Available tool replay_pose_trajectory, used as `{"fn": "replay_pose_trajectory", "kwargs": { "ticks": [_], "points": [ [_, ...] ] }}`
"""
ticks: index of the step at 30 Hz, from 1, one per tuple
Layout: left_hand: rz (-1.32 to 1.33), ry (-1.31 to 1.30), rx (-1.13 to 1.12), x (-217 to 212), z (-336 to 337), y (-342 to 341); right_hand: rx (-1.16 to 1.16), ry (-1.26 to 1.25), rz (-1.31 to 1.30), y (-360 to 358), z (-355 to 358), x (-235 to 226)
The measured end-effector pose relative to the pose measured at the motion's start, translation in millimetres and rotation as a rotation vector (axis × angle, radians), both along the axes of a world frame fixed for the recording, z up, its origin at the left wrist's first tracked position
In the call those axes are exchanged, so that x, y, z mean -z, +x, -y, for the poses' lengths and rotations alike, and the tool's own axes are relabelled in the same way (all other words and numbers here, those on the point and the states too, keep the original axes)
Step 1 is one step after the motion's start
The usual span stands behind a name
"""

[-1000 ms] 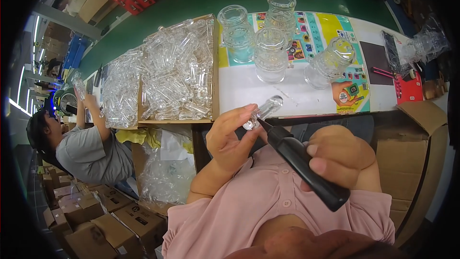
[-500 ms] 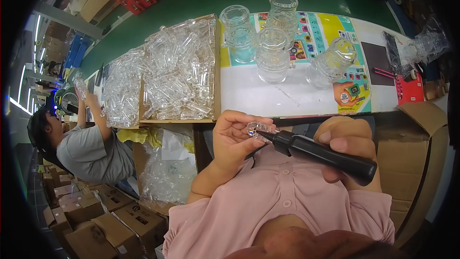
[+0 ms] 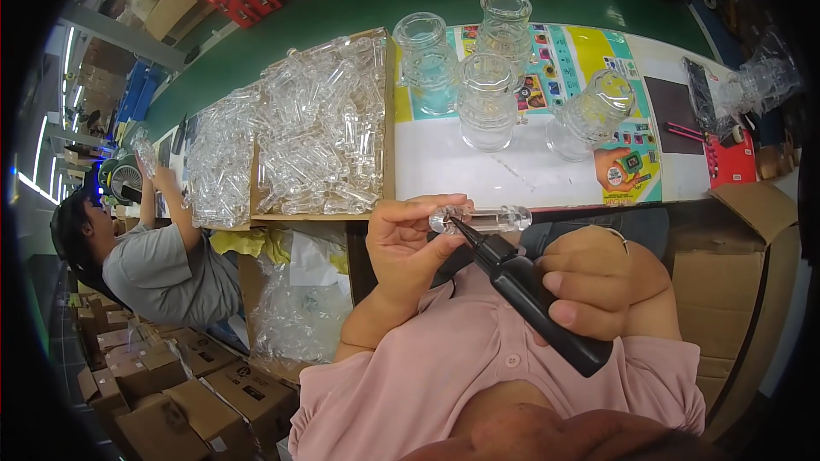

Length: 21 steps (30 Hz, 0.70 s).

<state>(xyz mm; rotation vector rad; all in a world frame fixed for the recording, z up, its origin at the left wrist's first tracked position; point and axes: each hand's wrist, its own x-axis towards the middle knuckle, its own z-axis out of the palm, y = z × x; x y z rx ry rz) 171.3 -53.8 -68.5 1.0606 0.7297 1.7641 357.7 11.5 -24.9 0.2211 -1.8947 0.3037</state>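
My left hand (image 3: 412,237) pinches a small clear glass tube (image 3: 483,220) and holds it level in front of my chest. My right hand (image 3: 598,283) grips a black pen-shaped tool (image 3: 530,292) whose pointed tip touches the left end of the tube. Both hands hover just below the near edge of the white and colourful mat (image 3: 512,175) on the table.
Several clear glass jars (image 3: 487,102) stand on the mat. A cardboard tray (image 3: 389,119) heaped with clear glass pieces (image 3: 316,137) lies to the left. A co-worker in grey (image 3: 162,269) sits at far left, holding up a glass piece. Cardboard boxes (image 3: 196,384) sit below; another box (image 3: 752,230) at right.
The black tool swung from steeply slanted to nearly level, then back to a slant. Its tip stayed at the glass tube, which my left hand turned level.
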Motion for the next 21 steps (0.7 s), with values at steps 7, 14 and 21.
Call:
{"fn": "replay_pose_trajectory", "kwargs": {
  "ticks": [7, 14, 21],
  "points": [
    [-0.219, 0.08, -0.184, 4.3, -3.3, -1.2, 0.042, 0.115, -0.052, -7.4, -1.2, 5.8],
    [-0.702, 0.224, -0.451, 16.0, -4.6, -13.0, -0.011, -0.37, 0.292, 8.9, -9.0, -4.8],
    [-0.668, -0.172, -0.484, 38.1, -51.6, -10.6, 0.194, -1.134, -0.435, 25.1, -17.6, 25.9]
  ]
}}
